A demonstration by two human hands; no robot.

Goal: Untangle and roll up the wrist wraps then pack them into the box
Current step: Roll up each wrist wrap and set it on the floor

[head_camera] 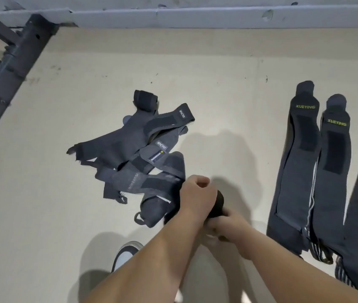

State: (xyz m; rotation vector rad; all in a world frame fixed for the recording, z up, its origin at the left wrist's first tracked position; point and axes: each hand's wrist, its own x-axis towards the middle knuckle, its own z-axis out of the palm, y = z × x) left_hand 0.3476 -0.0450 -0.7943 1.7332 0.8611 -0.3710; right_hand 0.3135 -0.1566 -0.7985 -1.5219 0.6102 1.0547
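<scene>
Left hand: curls round the dark rolled-up cloth wrap.
Right hand: grips the same roll.
Pile: tangled grey wraps on the pale floor.

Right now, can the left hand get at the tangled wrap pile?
Probably yes. The tangled wrap pile lies on the floor right beside the left hand, nothing between them. But that hand grips the rolled wrap, held with the right hand too, so it would have to let go first.

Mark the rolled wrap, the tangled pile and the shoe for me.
rolled wrap (218, 202): head view, exposed dark end.
tangled pile (130, 147): head view, central grey strap.
shoe (125, 258): head view, white upper.
</scene>
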